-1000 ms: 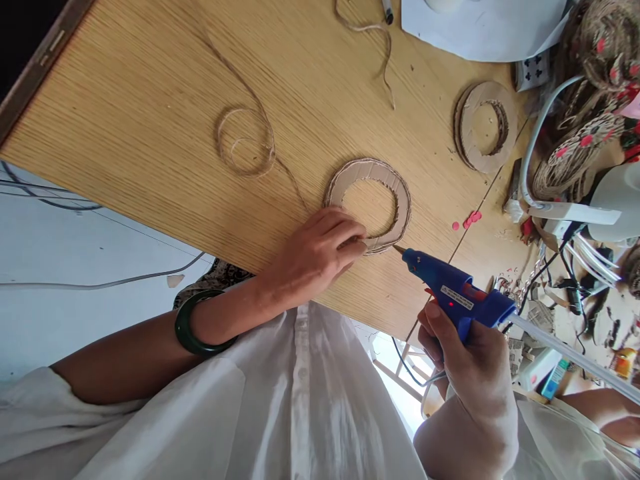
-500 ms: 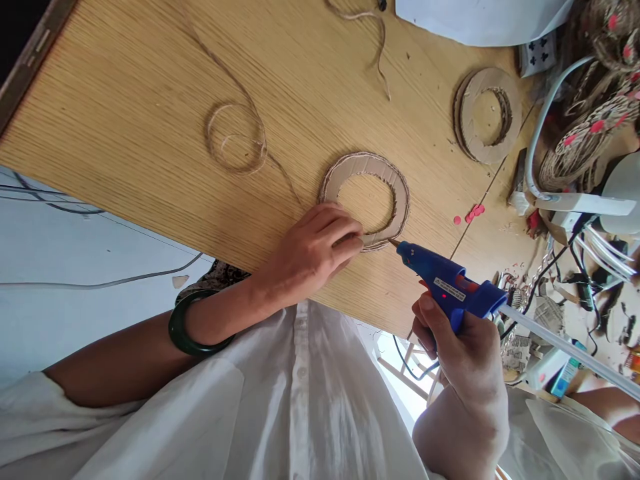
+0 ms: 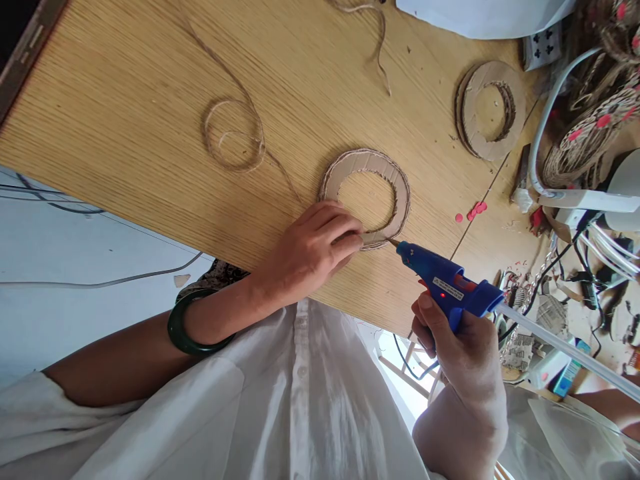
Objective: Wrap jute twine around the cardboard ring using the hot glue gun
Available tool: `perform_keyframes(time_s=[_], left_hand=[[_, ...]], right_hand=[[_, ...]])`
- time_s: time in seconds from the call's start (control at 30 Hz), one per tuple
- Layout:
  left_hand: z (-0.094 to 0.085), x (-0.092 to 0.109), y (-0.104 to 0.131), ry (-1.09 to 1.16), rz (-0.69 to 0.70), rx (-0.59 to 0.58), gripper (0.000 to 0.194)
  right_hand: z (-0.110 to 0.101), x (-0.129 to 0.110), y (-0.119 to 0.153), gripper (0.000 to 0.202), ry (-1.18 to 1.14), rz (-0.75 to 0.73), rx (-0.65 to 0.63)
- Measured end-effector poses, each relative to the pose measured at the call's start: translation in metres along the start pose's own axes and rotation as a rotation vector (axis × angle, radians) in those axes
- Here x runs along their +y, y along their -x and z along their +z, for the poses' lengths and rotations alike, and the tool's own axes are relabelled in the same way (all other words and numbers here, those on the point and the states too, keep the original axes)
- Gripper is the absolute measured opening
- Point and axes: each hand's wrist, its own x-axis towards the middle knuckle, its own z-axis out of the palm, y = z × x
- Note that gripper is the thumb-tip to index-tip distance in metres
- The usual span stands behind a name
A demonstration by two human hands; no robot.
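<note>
A flat cardboard ring [image 3: 367, 161] with twine along its outer edge lies on the table. My left hand [image 3: 313, 250] is closed on the ring's near left side, its fingertips pinching the rim. In my right hand [image 3: 457, 350] is a blue hot glue gun [image 3: 440, 273], with a long clear glue stick [image 3: 560, 343] out of its back. The gun's nozzle meets the near edge of the ring, just right of my left fingers. Loose twine [image 3: 260, 127] runs from beside my left hand into a loop on the table.
More cardboard rings [image 3: 493, 110] lie stacked at the far right. Small red discs [image 3: 477, 211] sit near the table seam. A white lamp [image 3: 585, 200], cables and scraps crowd the right side. Another twine piece [image 3: 384, 50] and white paper [image 3: 485, 15] lie at the far edge.
Both hands, the ring and the glue gun hold nearly the same places. The view has shifted very slightly.
</note>
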Motion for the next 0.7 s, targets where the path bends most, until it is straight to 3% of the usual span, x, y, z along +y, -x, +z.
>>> perform_keyframes(time_s=[0.7], left_hand=[[0.0008, -0.0003, 0.0001, 0.004, 0.005, 0.015, 0.008]], right_hand=[[0.0009, 0.0032, 0.0048, 0.033, 0.042, -0.088, -0.044]])
